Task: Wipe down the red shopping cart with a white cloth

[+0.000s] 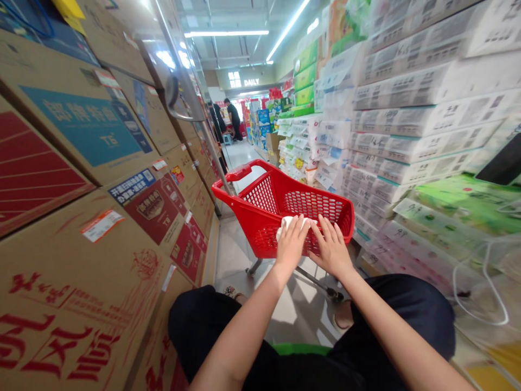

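Observation:
A red plastic shopping cart (313, 191) with a perforated basket stands between my knees, tilted in the view. My left hand (292, 241) lies over a crumpled white cloth (281, 231) and presses it against the near side of the basket; part of the cloth is hidden under the fingers. Just to the right, my right hand (331, 247) rests on the same side with its fingers stretched and spread, holding nothing I can see. The inside of the basket shows only in part.
Stacked cardboard cartons (81, 244) rise close on the left, with a metal pole (214, 152) beside them. Wrapped paper packs (386, 130) are piled on the right. Grey floor tiles (240, 155) run back between them towards a person in dark clothes (235, 119).

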The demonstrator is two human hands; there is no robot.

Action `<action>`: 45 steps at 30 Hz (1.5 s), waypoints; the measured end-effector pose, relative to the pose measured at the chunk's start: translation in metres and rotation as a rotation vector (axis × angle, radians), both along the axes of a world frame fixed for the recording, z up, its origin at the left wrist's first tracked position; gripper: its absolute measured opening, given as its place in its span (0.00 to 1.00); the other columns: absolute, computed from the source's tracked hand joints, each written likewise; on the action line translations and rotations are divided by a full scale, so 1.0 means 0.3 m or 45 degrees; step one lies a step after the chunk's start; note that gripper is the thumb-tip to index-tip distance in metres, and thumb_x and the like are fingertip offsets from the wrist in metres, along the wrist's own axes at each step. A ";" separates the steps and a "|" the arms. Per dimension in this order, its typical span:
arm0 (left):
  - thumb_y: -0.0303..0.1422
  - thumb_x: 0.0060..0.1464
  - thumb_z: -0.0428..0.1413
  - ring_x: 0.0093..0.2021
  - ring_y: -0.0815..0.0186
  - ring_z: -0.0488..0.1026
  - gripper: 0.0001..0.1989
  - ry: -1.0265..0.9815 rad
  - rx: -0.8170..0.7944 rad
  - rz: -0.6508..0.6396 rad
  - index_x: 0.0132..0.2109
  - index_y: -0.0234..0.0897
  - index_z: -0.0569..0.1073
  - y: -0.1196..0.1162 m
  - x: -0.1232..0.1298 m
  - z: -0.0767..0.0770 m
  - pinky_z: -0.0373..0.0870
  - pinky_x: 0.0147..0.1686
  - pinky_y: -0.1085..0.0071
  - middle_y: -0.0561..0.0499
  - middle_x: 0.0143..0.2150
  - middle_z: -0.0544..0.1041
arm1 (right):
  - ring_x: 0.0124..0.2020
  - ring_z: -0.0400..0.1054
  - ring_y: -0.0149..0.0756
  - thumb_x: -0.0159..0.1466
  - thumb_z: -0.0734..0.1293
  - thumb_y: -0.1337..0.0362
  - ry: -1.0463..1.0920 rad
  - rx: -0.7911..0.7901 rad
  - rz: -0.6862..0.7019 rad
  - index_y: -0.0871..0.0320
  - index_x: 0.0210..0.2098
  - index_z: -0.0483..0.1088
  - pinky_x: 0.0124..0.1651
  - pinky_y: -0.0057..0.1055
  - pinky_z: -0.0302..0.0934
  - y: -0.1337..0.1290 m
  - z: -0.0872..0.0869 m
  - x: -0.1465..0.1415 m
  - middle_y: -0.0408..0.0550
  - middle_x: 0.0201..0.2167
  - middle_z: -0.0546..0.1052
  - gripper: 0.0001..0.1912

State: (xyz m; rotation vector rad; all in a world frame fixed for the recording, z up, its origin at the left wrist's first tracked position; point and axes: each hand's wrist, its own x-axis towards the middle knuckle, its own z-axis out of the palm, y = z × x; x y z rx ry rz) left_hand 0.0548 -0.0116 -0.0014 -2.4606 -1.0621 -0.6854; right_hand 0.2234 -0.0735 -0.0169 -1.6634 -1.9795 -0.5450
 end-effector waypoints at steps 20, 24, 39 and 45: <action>0.22 0.67 0.45 0.76 0.60 0.48 0.32 0.120 0.024 -0.013 0.74 0.43 0.52 0.140 -0.278 0.078 0.58 0.69 0.54 0.45 0.76 0.53 | 0.74 0.44 0.50 0.63 0.64 0.56 -0.026 0.008 0.072 0.57 0.75 0.42 0.74 0.52 0.37 -0.006 0.006 0.011 0.55 0.72 0.56 0.46; 0.22 0.66 0.45 0.75 0.57 0.50 0.30 0.050 0.027 0.165 0.73 0.41 0.56 0.217 -0.358 0.116 0.57 0.70 0.51 0.42 0.75 0.55 | 0.74 0.44 0.49 0.64 0.64 0.55 -0.022 0.006 0.073 0.57 0.75 0.42 0.74 0.52 0.36 -0.005 0.008 0.010 0.54 0.73 0.56 0.46; 0.26 0.68 0.46 0.75 0.58 0.50 0.30 0.173 0.082 -0.118 0.74 0.41 0.52 0.028 -0.105 0.033 0.54 0.72 0.52 0.45 0.76 0.52 | 0.73 0.46 0.48 0.61 0.64 0.59 0.019 -0.030 0.165 0.55 0.74 0.45 0.74 0.52 0.34 0.016 0.004 0.056 0.51 0.71 0.59 0.45; 0.23 0.67 0.46 0.74 0.56 0.52 0.30 0.119 0.079 0.111 0.73 0.40 0.54 0.133 -0.278 0.093 0.56 0.70 0.50 0.41 0.75 0.56 | 0.74 0.45 0.44 0.62 0.63 0.61 0.060 -0.098 0.250 0.52 0.74 0.46 0.74 0.51 0.35 0.020 0.017 0.128 0.48 0.72 0.58 0.43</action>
